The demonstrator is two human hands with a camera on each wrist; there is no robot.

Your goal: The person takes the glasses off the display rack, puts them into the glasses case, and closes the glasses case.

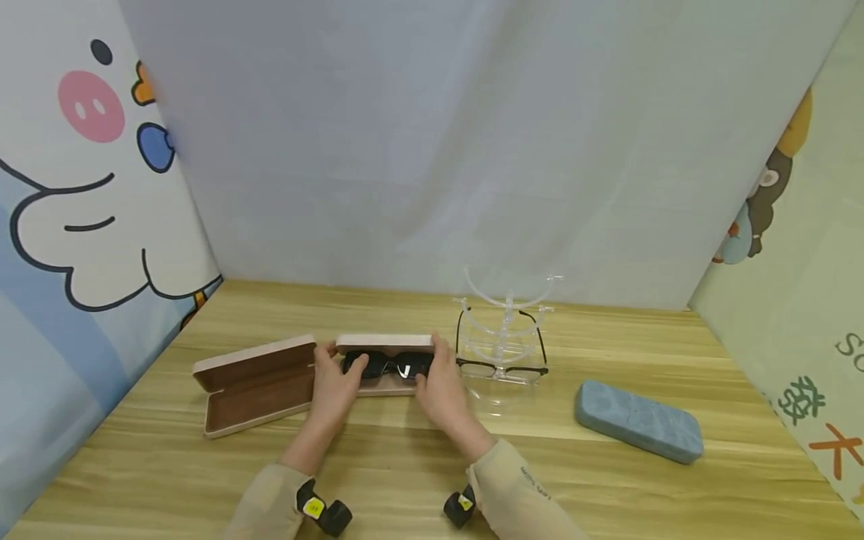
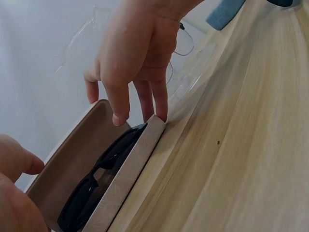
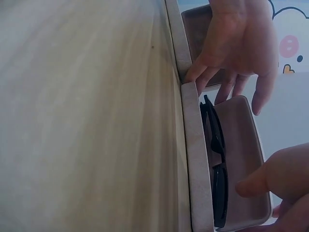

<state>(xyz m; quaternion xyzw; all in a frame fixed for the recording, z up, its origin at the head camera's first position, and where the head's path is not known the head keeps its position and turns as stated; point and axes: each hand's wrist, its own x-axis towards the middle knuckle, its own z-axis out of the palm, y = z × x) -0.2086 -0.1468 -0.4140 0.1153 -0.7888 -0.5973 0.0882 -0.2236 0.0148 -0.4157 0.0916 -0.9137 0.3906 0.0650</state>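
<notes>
Dark sunglasses (image 1: 403,365) lie inside an open, pale glasses case (image 1: 385,341) with a brown lining. At the case's left end, my left hand (image 1: 332,386) holds on, its thumb reaching over the left lens. My right hand (image 1: 444,386) holds the opposite end, with its thumb near the right lens. Seen from the left wrist, the right hand (image 2: 128,53) has fingers around the end of the case and behind its raised lid. In the right wrist view, fingers of the left hand (image 3: 241,43) touch the case's far end.
Another open brown-lined case (image 1: 259,394) sits just left of the hands. To the right stands a clear glasses stand (image 1: 508,319) bearing dark-framed eyeglasses (image 1: 545,370). A blue closed glasses case (image 1: 637,420) lies farther right. A pale cloth (image 1: 418,150) hangs behind the wooden table (image 1: 675,502).
</notes>
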